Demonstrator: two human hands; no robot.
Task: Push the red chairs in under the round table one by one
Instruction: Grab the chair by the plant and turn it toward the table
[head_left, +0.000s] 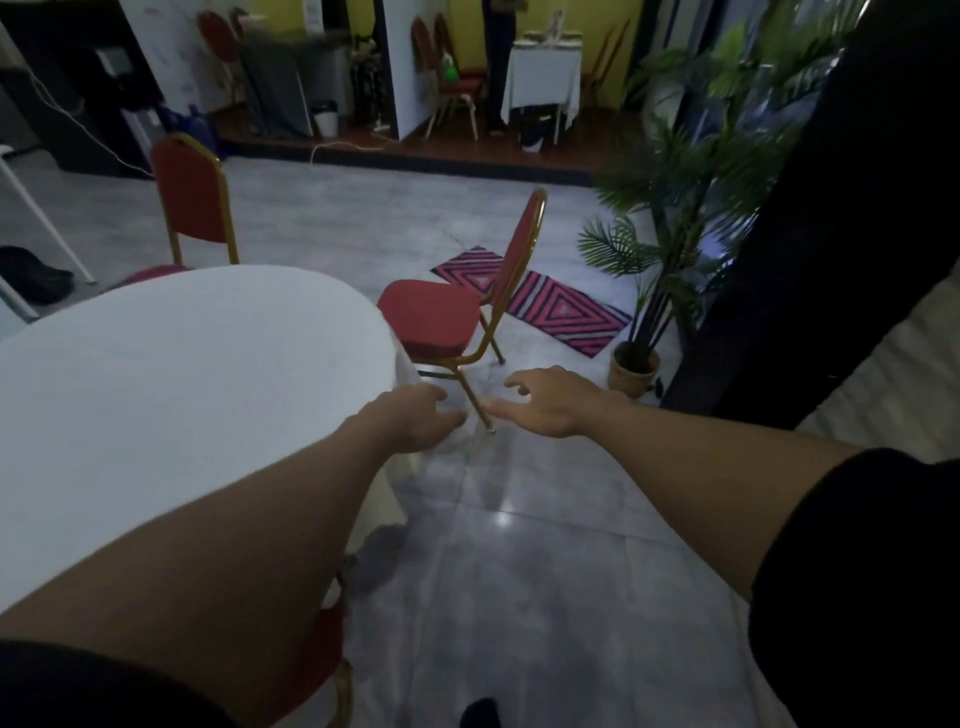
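Filling the left half: a round table (171, 374) under a white cloth, standing on a floor (545, 545) of glossy grey tiles. Standing behind its far edge: a red chair (191, 195) with a gold frame, back upright, seat (150, 272) showing only as a sliver past the tabletop. Peeking out at the bottom, below the left forearm and just beside the table's near edge: part of another red chair (317, 670), gold leg showing.

Reaching forward with bare forearms and dark sleeves: the left hand (410, 423), fingers loosely curled and holding nothing, hovering by the table's right edge; the right hand (540, 402), fingers spread open and empty. Neither touching a chair.

Standing just off the table's right edge, seat facing the table, not tucked under: a third red chair (441, 325), padded seat and oval back in red fabric, slim gold metal legs, near front leg landing between the two hands.

Lying beyond it on the tiles: a pink-and-black patterned mat (566, 312). Rising at the right: a potted palm (654, 260) in a woven basket. Showing dimly in the background: more red chairs and a small table (543, 78) draped in white.
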